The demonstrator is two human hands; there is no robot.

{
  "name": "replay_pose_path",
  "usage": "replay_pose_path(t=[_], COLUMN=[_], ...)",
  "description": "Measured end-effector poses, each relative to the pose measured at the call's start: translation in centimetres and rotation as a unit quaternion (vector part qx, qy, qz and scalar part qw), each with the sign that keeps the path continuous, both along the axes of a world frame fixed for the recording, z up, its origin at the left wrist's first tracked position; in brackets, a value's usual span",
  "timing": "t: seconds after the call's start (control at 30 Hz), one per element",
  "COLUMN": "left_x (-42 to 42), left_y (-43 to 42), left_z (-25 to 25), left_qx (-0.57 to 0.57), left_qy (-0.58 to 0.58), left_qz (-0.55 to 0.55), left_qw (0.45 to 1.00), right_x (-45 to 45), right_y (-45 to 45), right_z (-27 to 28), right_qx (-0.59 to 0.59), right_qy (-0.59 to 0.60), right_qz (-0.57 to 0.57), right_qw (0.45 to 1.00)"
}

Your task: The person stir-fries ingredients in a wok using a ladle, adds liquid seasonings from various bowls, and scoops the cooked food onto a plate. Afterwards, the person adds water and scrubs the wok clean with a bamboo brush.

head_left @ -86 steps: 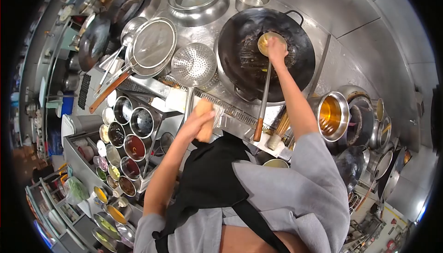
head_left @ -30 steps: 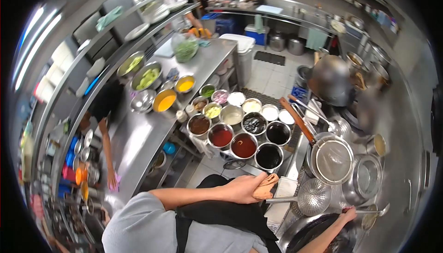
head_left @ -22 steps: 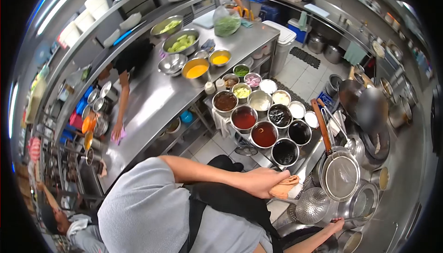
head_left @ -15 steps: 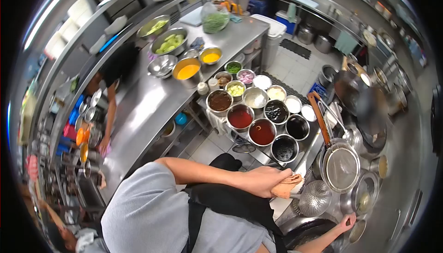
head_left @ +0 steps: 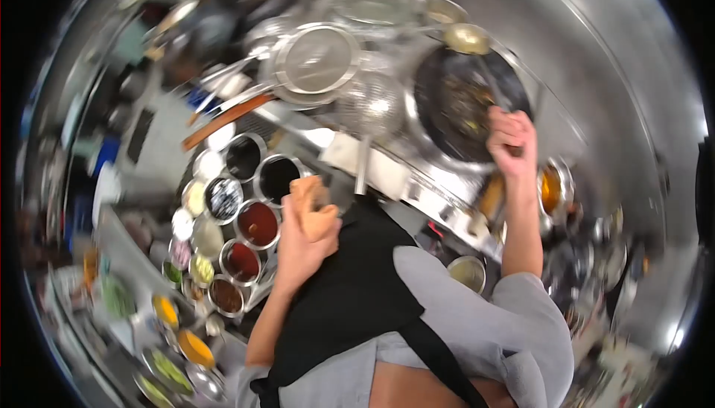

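Observation:
My left hand [head_left: 302, 253] is closed around a folded orange cloth [head_left: 319, 218], in front of my apron and beside the sauce containers. My right hand [head_left: 512, 142] grips the handle of a ladle [head_left: 467, 39]. The ladle's bowl is at the far rim of a dark wok [head_left: 447, 110], and its contents are blurred. Some brownish bits with a little yellow lie in the wok. A perforated skimmer [head_left: 370, 103] rests left of the wok, its handle pointing toward me and apart from my left hand.
A round mesh strainer [head_left: 316, 58] with a wooden handle [head_left: 227, 121] lies left of the skimmer. Containers of red sauce [head_left: 257, 224] and dark sauce [head_left: 280, 179] stand near my left hand. Right of the wok is a pot of orange liquid [head_left: 551, 188].
The view has swung round toward the wok. My left hand, still holding the cloth, has come away from the skimmer's handle. My right hand now shows with the ladle over the wok.

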State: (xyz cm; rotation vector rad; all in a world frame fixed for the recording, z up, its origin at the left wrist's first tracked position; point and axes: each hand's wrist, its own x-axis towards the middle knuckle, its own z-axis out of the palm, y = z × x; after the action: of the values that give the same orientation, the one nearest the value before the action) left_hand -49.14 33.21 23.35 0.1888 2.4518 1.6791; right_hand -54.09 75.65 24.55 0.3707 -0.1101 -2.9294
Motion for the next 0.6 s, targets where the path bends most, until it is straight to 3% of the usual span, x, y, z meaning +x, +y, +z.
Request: replay_pose_path(t=[0.2,0.23,0.3,0.37,0.4,0.43,0.53,0.6], left_x=[-1.1,-1.4,-1.8,-2.0,-2.1,-2.1,-2.0,-1.9], left_y=[1.6,1.9,2.4,3.0,3.3,3.7,4.5,4.9], left_z=[-1.7,-1.7,-1.7,-1.5,-1.4,-1.3,-1.2,-1.5], left_qx=[0.033,0.022,0.0,-0.023,-0.017,-0.012,0.003,0.029], left_qy=[-0.095,-0.096,-0.092,-0.081,-0.094,-0.104,-0.101,-0.144], left_qz=[-0.064,-0.075,-0.088,-0.091,-0.091,-0.087,-0.062,-0.033], left_qw=[0.993,0.992,0.992,0.992,0.991,0.991,0.993,0.989], right_x=[8.0,8.5,9.2,7.5,6.3,4.7,-1.4,-6.5], right_y=[4.1,4.7,5.7,5.1,4.9,5.2,5.2,5.6], right_z=[-3.3,-3.5,-3.8,-1.5,-0.7,-0.7,-3.1,-6.4], right_qx=[0.106,0.22,0.436,0.638,0.725,0.752,0.679,0.66], right_qy=[-0.138,-0.16,-0.196,-0.202,-0.196,-0.194,-0.122,-0.107], right_qz=[0.018,0.025,0.043,0.066,0.078,0.065,0.009,0.015], right_qw=[0.985,0.962,0.878,0.741,0.656,0.626,0.724,0.743])
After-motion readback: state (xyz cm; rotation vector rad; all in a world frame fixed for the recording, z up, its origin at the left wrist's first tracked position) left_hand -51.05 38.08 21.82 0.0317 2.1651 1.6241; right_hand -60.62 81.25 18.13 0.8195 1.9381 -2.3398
